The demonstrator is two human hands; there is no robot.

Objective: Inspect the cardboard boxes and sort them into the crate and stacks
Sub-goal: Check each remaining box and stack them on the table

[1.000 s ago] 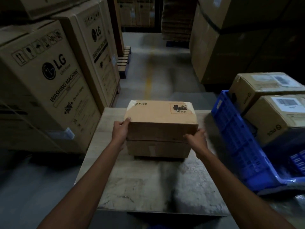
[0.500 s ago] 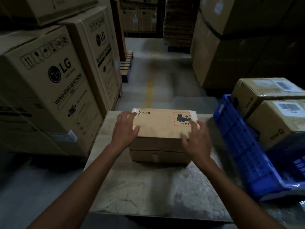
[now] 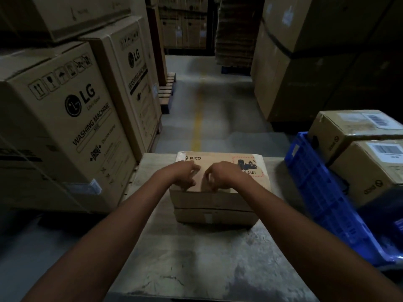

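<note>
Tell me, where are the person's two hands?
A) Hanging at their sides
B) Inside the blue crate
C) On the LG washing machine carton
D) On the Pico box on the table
D: the left hand and the right hand both sit with curled fingers at the near top edge of the Pico box on the table.

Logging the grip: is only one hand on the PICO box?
No, the left hand and the right hand both curl their fingers over the near top edge of the PICO box.
</note>
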